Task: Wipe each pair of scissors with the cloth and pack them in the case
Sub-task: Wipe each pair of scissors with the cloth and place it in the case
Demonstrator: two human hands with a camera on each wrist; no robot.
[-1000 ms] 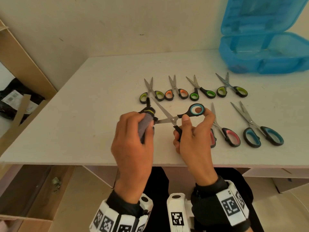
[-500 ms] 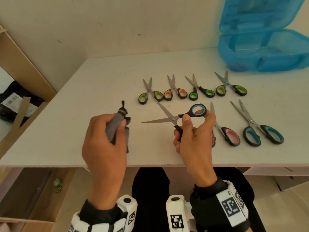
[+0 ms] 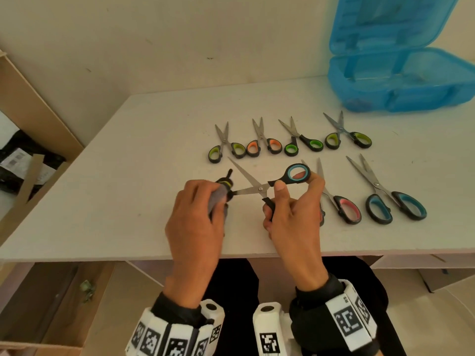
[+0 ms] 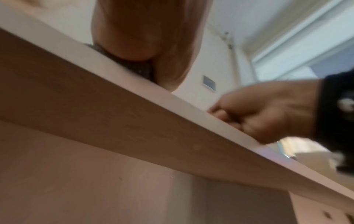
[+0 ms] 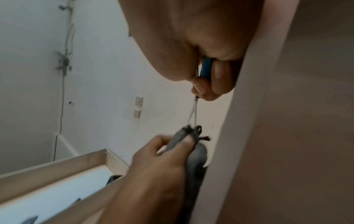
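My right hand [image 3: 288,199] grips the black-and-blue handles of a pair of scissors [image 3: 259,187] held spread wide above the table's front. One blade points up-left and the other points left into the grey cloth [image 3: 218,195]. My left hand [image 3: 203,209] pinches that folded cloth around the blade tip. In the right wrist view the cloth [image 5: 184,136] is closed on the thin blades [image 5: 193,112]. The open blue case [image 3: 401,80] stands at the back right of the table.
Several other scissors lie on the white table [image 3: 128,176]: a back row with green and orange handles [image 3: 262,142], and a pink pair [image 3: 344,206] and a blue pair [image 3: 395,204] to the right. A wooden shelf [image 3: 30,119] stands left.
My left hand with the cloth pulled away left off the blade, then came back right and now pinches the blade tip again. The right hand kept the scissors spread in place.
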